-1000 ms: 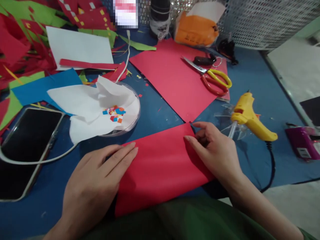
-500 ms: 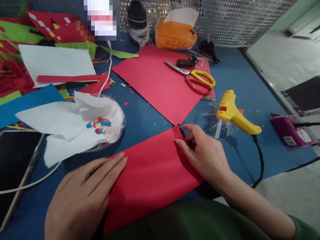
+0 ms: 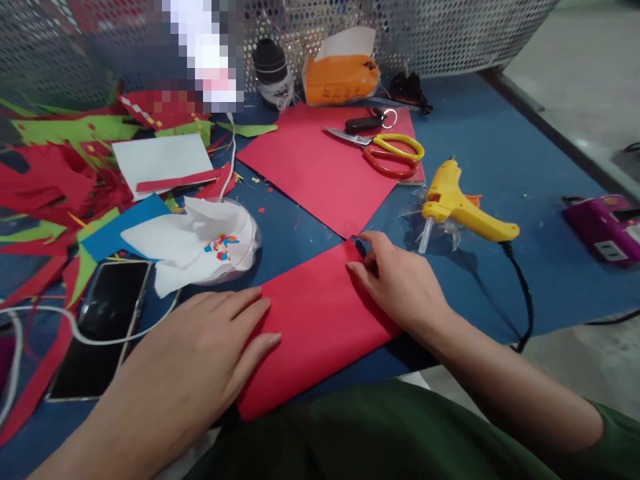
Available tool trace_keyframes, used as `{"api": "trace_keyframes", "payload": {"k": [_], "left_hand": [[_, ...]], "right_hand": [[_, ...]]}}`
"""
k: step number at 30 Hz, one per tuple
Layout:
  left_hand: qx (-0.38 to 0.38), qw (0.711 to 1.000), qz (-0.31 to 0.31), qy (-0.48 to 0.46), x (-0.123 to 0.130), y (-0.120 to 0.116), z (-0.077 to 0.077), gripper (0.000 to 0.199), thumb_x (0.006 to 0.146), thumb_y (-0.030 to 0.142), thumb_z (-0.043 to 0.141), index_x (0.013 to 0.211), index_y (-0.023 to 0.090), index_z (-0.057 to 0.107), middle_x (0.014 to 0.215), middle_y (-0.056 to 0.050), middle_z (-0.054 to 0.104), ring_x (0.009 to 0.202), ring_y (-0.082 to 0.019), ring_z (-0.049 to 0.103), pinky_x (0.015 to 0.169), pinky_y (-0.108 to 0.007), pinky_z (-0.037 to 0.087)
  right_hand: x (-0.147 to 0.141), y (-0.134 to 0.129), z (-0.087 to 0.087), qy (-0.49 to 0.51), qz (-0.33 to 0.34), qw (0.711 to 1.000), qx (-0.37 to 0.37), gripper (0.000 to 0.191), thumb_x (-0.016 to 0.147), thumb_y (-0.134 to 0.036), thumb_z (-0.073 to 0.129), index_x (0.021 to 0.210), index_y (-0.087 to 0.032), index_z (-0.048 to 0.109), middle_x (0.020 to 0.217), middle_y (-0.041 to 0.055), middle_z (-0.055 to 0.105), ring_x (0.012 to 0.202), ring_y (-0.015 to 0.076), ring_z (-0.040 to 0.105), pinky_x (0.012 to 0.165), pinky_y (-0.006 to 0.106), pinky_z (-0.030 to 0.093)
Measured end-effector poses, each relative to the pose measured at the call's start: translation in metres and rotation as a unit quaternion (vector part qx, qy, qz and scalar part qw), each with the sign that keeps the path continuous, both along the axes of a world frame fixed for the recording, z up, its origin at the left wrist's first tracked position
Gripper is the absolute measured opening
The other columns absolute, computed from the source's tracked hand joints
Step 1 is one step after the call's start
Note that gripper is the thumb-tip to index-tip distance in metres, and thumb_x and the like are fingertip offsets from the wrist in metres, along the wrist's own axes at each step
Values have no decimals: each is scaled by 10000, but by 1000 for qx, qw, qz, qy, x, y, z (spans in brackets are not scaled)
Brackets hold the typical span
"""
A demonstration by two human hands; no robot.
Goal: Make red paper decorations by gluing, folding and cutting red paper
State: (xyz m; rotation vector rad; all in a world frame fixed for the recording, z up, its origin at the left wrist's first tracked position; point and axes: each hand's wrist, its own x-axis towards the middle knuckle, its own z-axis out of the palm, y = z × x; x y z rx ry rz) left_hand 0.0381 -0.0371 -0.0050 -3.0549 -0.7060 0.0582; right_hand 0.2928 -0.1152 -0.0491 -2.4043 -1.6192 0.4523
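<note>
A folded sheet of red paper (image 3: 310, 333) lies at the table's near edge, in front of my body. My left hand (image 3: 215, 340) rests on its left end, fingers stretched out and the thumb lying on the paper. At the far right corner, my right hand (image 3: 395, 277) has thumb and index finger bent around the edge, closed on the paper. Just beyond that corner lies a larger flat red sheet (image 3: 320, 167), with yellow-and-red-handled scissors (image 3: 385, 150) on it. To the right of my right hand is a yellow glue gun (image 3: 460, 207).
A clear bowl (image 3: 253, 250) lined with white tissue holds small coloured paper bits. Left of it are a phone (image 3: 105, 327), a white cable (image 3: 90, 340) and paper scraps (image 3: 45, 180). An orange tissue pack (image 3: 340, 77) and thread spool (image 3: 273, 73) stand behind. A purple power box (image 3: 605, 227) sits right.
The view has turned left and shows more of the phone and scraps. My left thumb now shows, spread on the paper. My right hand keeps its grip on the corner.
</note>
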Motion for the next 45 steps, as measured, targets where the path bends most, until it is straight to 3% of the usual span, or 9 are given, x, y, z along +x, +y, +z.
{"api": "trace_keyframes", "payload": {"k": [3,5,8,13,20,24,35,45], "left_hand": [[4,997,-9,78,41,0,-1,379,1018,341,406,906,162,721,886,-129,742,785,-318,689,719,-501,564],[24,999,-12,34,64,-1,-13,330,1013,294,448,1062,90,703,1123,-196,725,1007,-340,692,869,-505,571],[4,997,-59,-40,81,0,-38,586,1027,457,432,1402,14,514,1490,-249,515,1399,-361,479,1114,-517,463],[-68,993,-84,-36,78,6,-61,753,1015,596,354,1538,55,338,1621,-210,340,1524,-334,284,1205,-541,355],[-52,993,-99,-24,77,9,-57,817,994,622,392,1569,56,266,1644,-208,290,1546,-316,232,1216,-520,330],[-40,993,-110,-5,79,11,-53,833,990,634,385,1569,48,266,1644,-203,295,1546,-315,232,1228,-504,299],[-29,993,-116,18,84,13,-46,772,1009,563,394,1574,58,248,1641,-179,316,1541,-293,252,1247,-489,220],[3,992,-127,6,86,10,-47,803,993,618,393,1533,27,325,1602,-209,381,1519,-327,294,1239,-523,185]], "right_hand": [[0,0,1,-4,6,1000,-9,381,942,-288,592,1282,-136,510,983,86,771,870,294,751,615,330,446],[0,0,0,-7,13,1000,1,368,946,-283,589,1273,-132,513,962,88,771,854,291,752,598,321,429],[0,0,-2,-20,25,999,24,345,955,-273,568,1265,-129,522,925,100,769,810,285,752,563,305,394],[-1,-8,1,-24,42,998,44,288,964,-257,539,1215,-118,562,989,131,761,778,266,740,539,299,389],[1,-51,-8,6,65,979,195,283,988,-221,484,1211,-164,649,999,84,762,809,220,711,666,320,498],[2,-58,-17,19,82,968,238,303,987,-167,467,1172,-194,706,1007,68,758,826,211,699,698,329,504],[1,-54,-19,47,62,959,273,268,980,-184,500,1095,-119,733,996,97,752,831,242,692,725,386,517],[1,-53,-17,43,74,966,243,261,982,-213,484,1064,-139,721,986,101,730,809,235,666,686,370,487]]}}
